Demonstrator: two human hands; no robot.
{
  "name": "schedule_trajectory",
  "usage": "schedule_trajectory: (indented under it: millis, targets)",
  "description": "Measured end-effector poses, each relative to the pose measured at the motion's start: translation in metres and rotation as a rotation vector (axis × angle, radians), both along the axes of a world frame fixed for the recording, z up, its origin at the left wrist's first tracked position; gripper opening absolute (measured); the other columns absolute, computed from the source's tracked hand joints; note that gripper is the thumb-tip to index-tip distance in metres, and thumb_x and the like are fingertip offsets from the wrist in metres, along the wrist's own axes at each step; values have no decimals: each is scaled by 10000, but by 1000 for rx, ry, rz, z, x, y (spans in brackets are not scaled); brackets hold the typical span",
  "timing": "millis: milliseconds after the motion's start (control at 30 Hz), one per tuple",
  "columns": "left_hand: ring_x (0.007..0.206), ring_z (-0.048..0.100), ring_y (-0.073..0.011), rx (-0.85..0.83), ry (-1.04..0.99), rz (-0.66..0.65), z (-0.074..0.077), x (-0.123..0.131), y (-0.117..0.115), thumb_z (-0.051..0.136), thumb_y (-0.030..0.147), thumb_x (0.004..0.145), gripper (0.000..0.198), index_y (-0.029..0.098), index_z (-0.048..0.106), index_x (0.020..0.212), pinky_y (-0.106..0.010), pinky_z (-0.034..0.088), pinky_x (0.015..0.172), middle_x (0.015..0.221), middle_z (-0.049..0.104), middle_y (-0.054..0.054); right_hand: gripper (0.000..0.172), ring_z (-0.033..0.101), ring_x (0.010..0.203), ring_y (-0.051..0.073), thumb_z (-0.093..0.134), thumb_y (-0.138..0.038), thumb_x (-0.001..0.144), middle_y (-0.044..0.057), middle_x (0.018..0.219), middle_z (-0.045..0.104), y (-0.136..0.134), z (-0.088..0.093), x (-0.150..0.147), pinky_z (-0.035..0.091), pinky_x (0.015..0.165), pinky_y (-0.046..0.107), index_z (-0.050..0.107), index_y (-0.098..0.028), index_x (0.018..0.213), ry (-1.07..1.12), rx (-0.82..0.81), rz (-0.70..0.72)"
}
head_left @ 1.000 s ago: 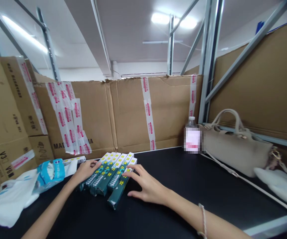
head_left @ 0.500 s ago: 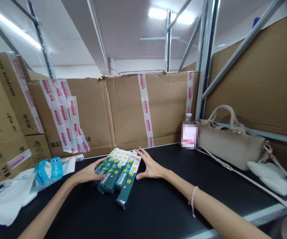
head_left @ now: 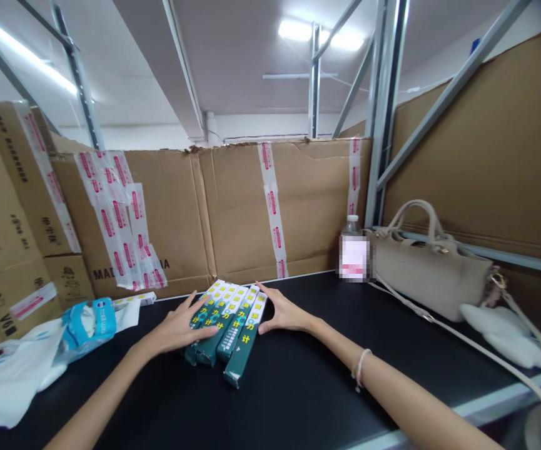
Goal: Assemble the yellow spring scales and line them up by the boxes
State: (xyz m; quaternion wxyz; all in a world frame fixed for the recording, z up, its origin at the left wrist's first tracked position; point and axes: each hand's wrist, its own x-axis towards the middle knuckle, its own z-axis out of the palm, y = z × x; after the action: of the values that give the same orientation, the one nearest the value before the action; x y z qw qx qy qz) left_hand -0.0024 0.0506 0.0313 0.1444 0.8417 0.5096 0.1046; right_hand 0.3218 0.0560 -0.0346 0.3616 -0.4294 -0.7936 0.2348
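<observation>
dark green cartons (head_left: 241,348), white-ended, yellow-lettered, lie side by side.

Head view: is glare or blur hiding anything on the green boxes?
In the head view, the ceiling lights glare, but the green boxes stay sharp, with their yellow characters clear except where the left hand covers them. Wide-angle distortion bows the frame's edges. The plastic bottle's label is pixelated.

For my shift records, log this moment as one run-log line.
left hand: resting on green-and-white boxes | right hand: fingers spread against their right side | boxes lying side by side on black table
</observation>
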Motion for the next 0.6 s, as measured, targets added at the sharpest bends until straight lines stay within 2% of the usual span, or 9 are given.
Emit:
schedule_trajectory:
  millis: [67,167,267,433,467,600]
  targets:
    - [1483,146,-474,36,49,21,-3,14,-10,425,826,801,902,351,268,1551,-735,120,1117,1660,135,-130,1269,335,1420,378,868,-635,536,210,1545,376,1,1,0,234,1176,561,260,-200,1562,-5,5,-12]
    - [1473,31,-519,42,119,12,-8,27,-21,446,868,750,925,415,258,1535,-797,131,1059,1658,149,-105,1214,373,1377,365,858,-637,555,200,1489,434,-1,3,3,254,1168,542,313,-186,1541,-21,26,-36]
    - [1468,37,-527,40,165,-12,-10,30,-26,425,867,761,909,417,255,1533,-794,158,1055,1653,167,-96,1199,403,1343,359,875,-620,539,181,1435,464,-6,7,7,267,1159,545,341,-207,1531,-65,32,-28]
    - [1479,41,-502,50,216,-101,-5,24,-24,397,845,800,858,442,209,1534,-769,140,1084,1661,125,-64,1224,258,1461,367,921,-569,475,146,1606,239,-18,17,11,242,1187,507,359,-281,1523,-139,33,66]
    - [1481,50,-499,49,225,-125,-4,24,-24,404,841,801,853,449,204,1532,-764,144,1087,1661,124,-62,1198,270,1462,359,924,-556,482,133,1610,256,-20,20,11,249,1187,495,376,-292,1514,-150,35,87]
    - [1492,76,-464,45,251,-196,2,21,-25,397,810,836,784,466,226,1519,-711,178,1116,1657,135,-42,1067,479,1330,340,921,-512,521,129,1454,526,-28,33,16,341,1134,478,474,-271,1459,-171,43,103]
